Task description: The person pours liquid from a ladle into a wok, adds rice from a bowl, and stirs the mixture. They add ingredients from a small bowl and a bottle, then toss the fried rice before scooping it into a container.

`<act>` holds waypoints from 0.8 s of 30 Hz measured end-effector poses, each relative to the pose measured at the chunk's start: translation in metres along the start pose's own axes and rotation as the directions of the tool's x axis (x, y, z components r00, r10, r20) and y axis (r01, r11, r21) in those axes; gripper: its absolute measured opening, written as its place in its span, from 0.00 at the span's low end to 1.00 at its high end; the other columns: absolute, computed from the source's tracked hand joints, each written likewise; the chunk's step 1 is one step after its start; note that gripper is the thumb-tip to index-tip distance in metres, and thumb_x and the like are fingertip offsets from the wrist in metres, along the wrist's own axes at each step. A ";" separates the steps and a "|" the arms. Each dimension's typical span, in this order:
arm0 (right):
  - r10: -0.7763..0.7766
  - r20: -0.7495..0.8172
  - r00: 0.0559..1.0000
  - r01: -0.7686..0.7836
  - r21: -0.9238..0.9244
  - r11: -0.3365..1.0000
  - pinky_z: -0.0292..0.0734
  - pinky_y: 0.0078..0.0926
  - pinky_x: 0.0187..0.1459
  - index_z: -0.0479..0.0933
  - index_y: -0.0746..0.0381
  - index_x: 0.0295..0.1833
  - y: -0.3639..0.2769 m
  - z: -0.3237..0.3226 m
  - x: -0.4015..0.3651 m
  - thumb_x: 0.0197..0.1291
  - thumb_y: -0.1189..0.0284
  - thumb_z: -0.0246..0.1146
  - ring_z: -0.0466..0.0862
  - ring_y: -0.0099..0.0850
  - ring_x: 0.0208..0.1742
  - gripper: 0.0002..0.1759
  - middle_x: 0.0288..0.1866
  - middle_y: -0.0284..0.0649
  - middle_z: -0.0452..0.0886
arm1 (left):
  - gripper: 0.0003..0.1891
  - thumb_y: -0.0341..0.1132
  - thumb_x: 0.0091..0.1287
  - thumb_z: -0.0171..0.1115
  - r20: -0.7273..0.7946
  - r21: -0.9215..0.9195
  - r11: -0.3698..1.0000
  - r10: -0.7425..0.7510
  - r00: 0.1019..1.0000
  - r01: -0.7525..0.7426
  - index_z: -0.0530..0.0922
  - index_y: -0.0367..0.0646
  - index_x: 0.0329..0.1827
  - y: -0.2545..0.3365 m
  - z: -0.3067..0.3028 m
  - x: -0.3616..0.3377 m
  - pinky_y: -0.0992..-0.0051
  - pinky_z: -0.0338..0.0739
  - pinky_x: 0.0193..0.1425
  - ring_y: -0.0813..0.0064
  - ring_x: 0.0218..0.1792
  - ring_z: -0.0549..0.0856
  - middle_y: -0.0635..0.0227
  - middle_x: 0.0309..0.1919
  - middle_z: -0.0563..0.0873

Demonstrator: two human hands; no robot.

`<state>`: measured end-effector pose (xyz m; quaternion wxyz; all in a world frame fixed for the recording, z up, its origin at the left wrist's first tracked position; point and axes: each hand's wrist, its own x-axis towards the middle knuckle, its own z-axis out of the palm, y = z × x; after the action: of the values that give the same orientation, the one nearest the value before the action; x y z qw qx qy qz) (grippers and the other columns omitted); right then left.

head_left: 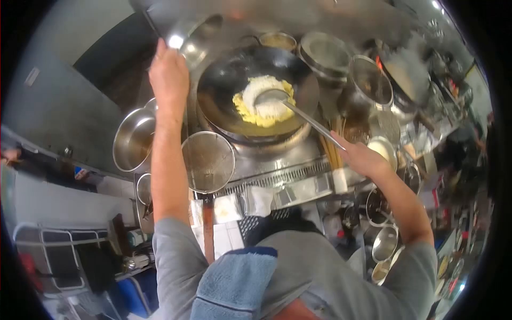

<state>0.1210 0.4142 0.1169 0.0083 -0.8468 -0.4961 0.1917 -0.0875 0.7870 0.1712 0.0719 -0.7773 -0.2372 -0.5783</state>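
Observation:
My right hand is wrapped round the long handle of a metal wok ladle. The ladle's round head rests on white rice and yellow egg in the middle of a large dark wok. My left hand is stretched forward beyond the wok's left side, its fingers closed by a thin dark rod; I cannot tell what they grip. A shiny metal bowl appears just right of that hand. Below my left forearm's right side lies a round mesh strainer with a wooden handle.
A steel pot stands left of my forearm. Behind the wok are a small pan and a round pot. To the right sit another strainer and a steaming wok. Folded cloths line the stove's front edge.

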 end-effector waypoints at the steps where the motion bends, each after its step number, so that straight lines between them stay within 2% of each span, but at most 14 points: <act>1: -0.026 -0.060 0.998 0.027 0.016 1.000 0.71 0.51 0.41 0.50 0.48 0.74 -0.003 -0.013 -0.001 0.68 0.66 0.49 0.80 0.57 0.36 0.30 0.35 0.63 0.78 | 0.06 0.27 0.59 0.54 0.017 -0.027 0.997 -0.069 0.997 0.069 0.74 0.31 0.29 -0.007 -0.004 -0.012 0.58 0.74 0.53 0.44 0.48 0.79 0.37 0.54 0.75; 4: -0.009 -0.161 0.987 0.035 0.159 0.987 0.70 0.51 0.42 0.49 0.45 0.74 -0.010 -0.030 -0.002 0.68 0.66 0.49 0.79 0.59 0.37 0.31 0.33 0.64 0.78 | 0.06 0.27 0.59 0.54 0.013 -0.044 0.978 -0.204 0.979 0.204 0.74 0.30 0.28 -0.015 -0.018 -0.046 0.60 0.74 0.54 0.46 0.52 0.79 0.37 0.53 0.76; 7: -0.075 -0.289 0.954 0.124 0.154 0.980 0.70 0.51 0.42 0.50 0.45 0.74 0.005 -0.010 0.034 0.67 0.65 0.49 0.78 0.62 0.37 0.30 0.32 0.64 0.78 | 0.06 0.26 0.60 0.55 0.010 -0.284 0.836 -0.488 0.873 0.470 0.73 0.29 0.29 -0.023 -0.027 -0.088 0.62 0.76 0.49 0.53 0.44 0.83 0.42 0.43 0.82; 8: -0.061 -0.178 0.982 0.076 0.081 0.994 0.71 0.51 0.44 0.51 0.46 0.73 0.013 0.000 0.048 0.67 0.67 0.48 0.78 0.62 0.39 0.29 0.35 0.66 0.77 | 0.06 0.26 0.60 0.55 0.105 -0.275 0.744 -0.606 0.789 0.608 0.73 0.31 0.29 -0.022 -0.037 -0.105 0.63 0.76 0.43 0.58 0.38 0.82 0.49 0.36 0.82; 9: 0.027 -0.002 1.000 -0.026 0.106 0.994 0.74 0.44 0.45 0.51 0.43 0.74 0.027 0.016 0.064 0.68 0.67 0.47 0.82 0.52 0.40 0.30 0.42 0.63 0.79 | 0.06 0.26 0.61 0.55 0.164 -0.241 0.634 -0.720 0.675 0.735 0.72 0.32 0.28 -0.020 -0.051 -0.126 0.65 0.77 0.38 0.64 0.32 0.81 0.56 0.29 0.81; 10: -0.193 -0.145 0.971 0.207 0.092 0.974 0.68 0.38 0.59 0.51 0.45 0.74 0.041 0.033 0.067 0.67 0.68 0.46 0.77 0.46 0.59 0.30 0.59 0.61 0.73 | 0.05 0.28 0.62 0.56 0.319 -0.464 0.401 -0.756 0.571 0.790 0.71 0.38 0.29 -0.018 -0.065 -0.152 0.69 0.74 0.28 0.71 0.25 0.76 0.65 0.22 0.74; 11: -0.253 -0.149 0.956 0.292 0.386 0.875 0.58 0.31 0.67 0.52 0.49 0.75 0.052 0.046 0.079 0.67 0.71 0.46 0.65 0.40 0.70 0.31 0.69 0.54 0.64 | 0.04 0.29 0.62 0.56 0.257 -0.655 0.147 -0.879 0.402 0.741 0.71 0.41 0.30 0.019 -0.093 -0.157 0.72 0.76 0.27 0.74 0.26 0.78 0.67 0.25 0.75; 12: -0.190 -0.060 0.980 0.193 0.524 0.830 0.58 0.30 0.67 0.52 0.51 0.75 0.034 0.042 0.064 0.66 0.73 0.45 0.65 0.38 0.69 0.31 0.70 0.52 0.63 | 0.04 0.29 0.63 0.55 0.337 -0.649 -0.004 -0.898 0.284 0.760 0.71 0.40 0.33 0.036 -0.124 -0.166 0.72 0.80 0.29 0.73 0.28 0.79 0.68 0.28 0.76; 14: -0.057 0.121 0.991 -0.051 0.734 0.678 0.58 0.27 0.67 0.52 0.56 0.75 -0.001 0.032 0.039 0.65 0.76 0.45 0.66 0.34 0.68 0.31 0.71 0.47 0.62 | 0.13 0.33 0.64 0.54 0.441 -0.625 -0.190 -0.886 0.143 0.757 0.74 0.40 0.51 0.045 -0.182 -0.224 0.70 0.79 0.37 0.73 0.39 0.79 0.66 0.38 0.78; 15: -0.159 -0.032 0.987 0.134 0.710 0.691 0.58 0.27 0.66 0.52 0.55 0.75 0.046 0.066 0.076 0.65 0.76 0.45 0.66 0.34 0.68 0.31 0.71 0.46 0.62 | 0.14 0.33 0.65 0.52 0.373 -0.583 -0.151 -0.923 0.097 0.798 0.74 0.40 0.52 0.043 -0.215 -0.263 0.70 0.78 0.38 0.74 0.41 0.78 0.65 0.41 0.79; 16: -0.255 -0.123 0.959 0.282 0.494 0.823 0.57 0.28 0.67 0.51 0.57 0.75 0.066 0.078 0.090 0.65 0.75 0.46 0.65 0.35 0.69 0.32 0.71 0.46 0.62 | 0.14 0.32 0.64 0.49 0.289 -0.684 -0.196 -0.957 0.014 0.702 0.74 0.38 0.50 0.071 -0.270 -0.265 0.67 0.80 0.40 0.72 0.44 0.78 0.63 0.41 0.79; 20: -0.215 -0.143 0.966 0.254 0.369 0.894 0.57 0.29 0.67 0.51 0.57 0.75 0.047 0.066 0.091 0.65 0.74 0.46 0.65 0.36 0.69 0.32 0.71 0.47 0.63 | 0.14 0.31 0.65 0.49 -0.058 -0.785 -0.080 -0.978 -0.201 0.614 0.71 0.31 0.51 0.103 -0.387 -0.437 0.59 0.81 0.49 0.61 0.48 0.82 0.55 0.46 0.80; 22: -0.207 -0.142 0.968 0.245 0.341 0.908 0.57 0.29 0.67 0.51 0.57 0.75 0.020 0.068 0.088 0.65 0.73 0.46 0.65 0.37 0.69 0.32 0.70 0.48 0.63 | 0.17 0.27 0.64 0.46 -0.290 -0.808 -0.003 -0.869 -0.402 0.590 0.69 0.24 0.53 0.131 -0.441 -0.505 0.56 0.81 0.53 0.56 0.48 0.83 0.49 0.48 0.79; 24: -0.189 -0.141 0.972 0.225 0.319 0.921 0.58 0.30 0.67 0.51 0.56 0.75 -0.003 0.075 0.086 0.65 0.73 0.46 0.65 0.37 0.69 0.32 0.70 0.48 0.63 | 0.20 0.25 0.62 0.47 -0.372 -0.849 -0.024 -0.684 -0.628 0.528 0.66 0.22 0.56 0.134 -0.484 -0.587 0.58 0.83 0.51 0.53 0.48 0.82 0.44 0.51 0.76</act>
<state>0.1313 0.4749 0.0211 0.1981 -0.7850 -0.5421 0.2251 -0.5734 0.3149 -0.1990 -0.3042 0.1537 -0.5739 -0.7447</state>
